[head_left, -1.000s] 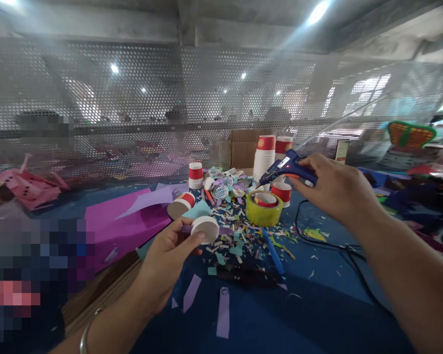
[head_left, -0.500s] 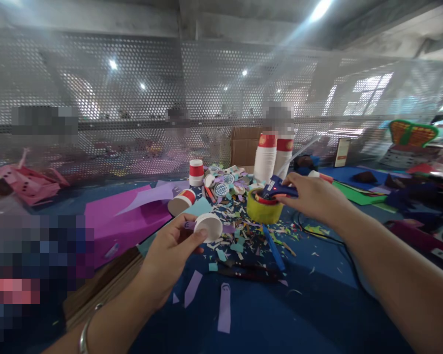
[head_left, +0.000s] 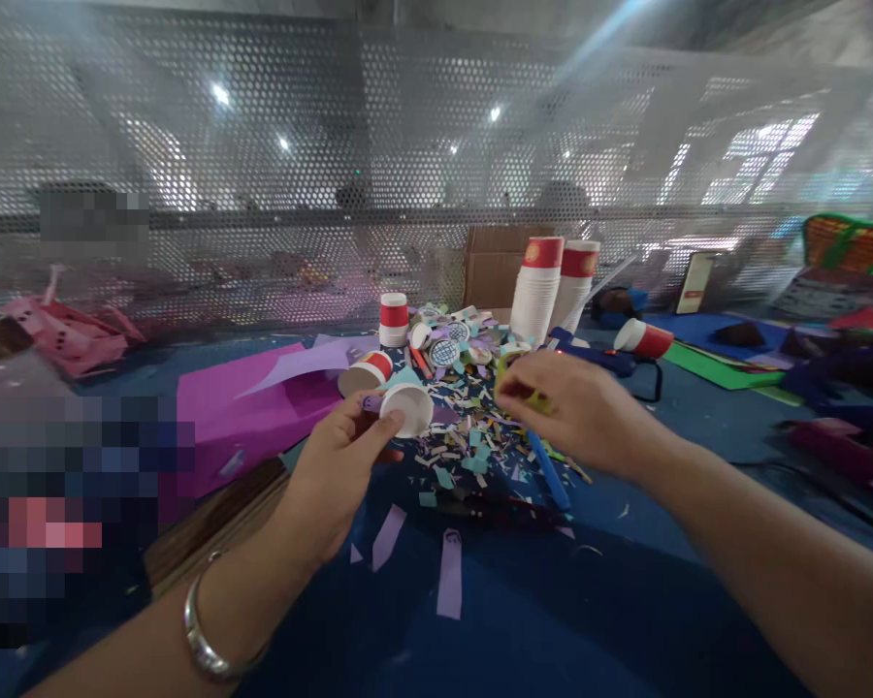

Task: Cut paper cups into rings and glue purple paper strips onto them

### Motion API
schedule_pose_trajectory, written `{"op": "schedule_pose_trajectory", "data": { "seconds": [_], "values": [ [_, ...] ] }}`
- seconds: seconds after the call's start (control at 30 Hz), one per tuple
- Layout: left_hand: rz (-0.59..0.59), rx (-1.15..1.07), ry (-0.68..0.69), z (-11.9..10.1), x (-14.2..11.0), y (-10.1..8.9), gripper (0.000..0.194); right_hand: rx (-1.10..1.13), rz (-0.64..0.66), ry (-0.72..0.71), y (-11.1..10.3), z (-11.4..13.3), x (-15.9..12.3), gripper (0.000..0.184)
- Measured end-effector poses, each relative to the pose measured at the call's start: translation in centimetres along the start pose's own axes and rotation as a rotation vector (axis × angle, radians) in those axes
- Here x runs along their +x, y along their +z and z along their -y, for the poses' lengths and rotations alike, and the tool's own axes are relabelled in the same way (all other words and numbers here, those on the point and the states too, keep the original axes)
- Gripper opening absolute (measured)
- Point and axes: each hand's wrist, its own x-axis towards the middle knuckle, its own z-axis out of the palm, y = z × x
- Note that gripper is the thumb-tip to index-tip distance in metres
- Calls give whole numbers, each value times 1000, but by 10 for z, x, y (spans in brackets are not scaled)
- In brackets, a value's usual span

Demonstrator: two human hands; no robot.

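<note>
My left hand [head_left: 335, 475] pinches a small white paper cup [head_left: 407, 407] on its side, with a purple paper strip against it. My right hand [head_left: 582, 417] hovers just right of the cup, over the yellow tape roll [head_left: 510, 371], most of which it hides. Its fingers are curled and blurred, and whether they grip anything is unclear. The blue glue gun [head_left: 597, 357] lies on the blue table behind that hand, untouched.
Paper scraps [head_left: 472, 436], a blue marker [head_left: 549, 470] and dark scissors [head_left: 495, 509] lie between my hands. Stacked red-rimmed cups [head_left: 542, 291], loose cups, purple sheets [head_left: 254, 407] and a perforated screen [head_left: 262, 194] stand behind. Purple strips [head_left: 449, 572] lie nearer me.
My right hand set the glue gun down on the table behind the tape roll, let go and drew back toward the cup. My left hand kept hold of the cup.
</note>
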Motion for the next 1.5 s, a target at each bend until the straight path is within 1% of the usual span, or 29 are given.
{"op": "schedule_pose_trajectory", "data": {
  "seconds": [0.07, 0.13, 0.2, 0.3, 0.4, 0.53, 0.67, 0.77, 0.8, 0.9, 1.0, 1.07, 1.13, 1.3, 1.5],
  "values": [
    [4, 10, 2, 0, -1, 0, 23, 63, 151, -61, 11, 10, 0, 10],
    [9, 14, 2, 0, -1, -1, 23, 63, 259, -60, 19, 15, -1, 9],
    [16, -1, -10, 0, -2, -2, 23, 39, 326, -52, 24, 16, -3, 8],
    [22, -53, -36, -2, -2, -2, 20, 9, 362, -45, 28, 13, -4, 10],
    [9, -98, -55, -2, -1, -2, 14, 37, 374, -33, 29, 10, -5, 10],
    [-36, -176, -72, -1, -1, -1, 3, 86, 375, -26, 30, 11, -5, 12],
    [-27, -289, -126, -3, -1, 2, 6, 96, 353, 19, 27, 12, -2, 13],
    [-16, -296, -154, -6, -2, 4, 4, 124, 328, 51, 20, 12, 1, 12],
    [-19, -296, -167, -6, -2, 4, 3, 157, 312, 65, 17, 13, 2, 11],
    [-10, -315, -190, -7, -4, 4, 12, 303, 230, 125, 10, 15, 3, 9],
    [27, -347, -187, -7, -3, 5, 10, 466, 159, 171, 5, 20, 2, 5],
    [50, -357, -186, -6, -3, 6, 9, 590, 146, 188, 4, 24, 1, 6],
    [76, -367, -198, -5, -2, 6, 8, 698, 164, 206, 4, 29, 0, 9],
    [130, -379, -263, -3, -5, 7, 7, 910, 273, 230, 8, 36, 0, 15],
    [155, -376, -290, -3, -9, 11, 9, 962, 312, 263, 11, 40, 1, 17]
  ]
}}
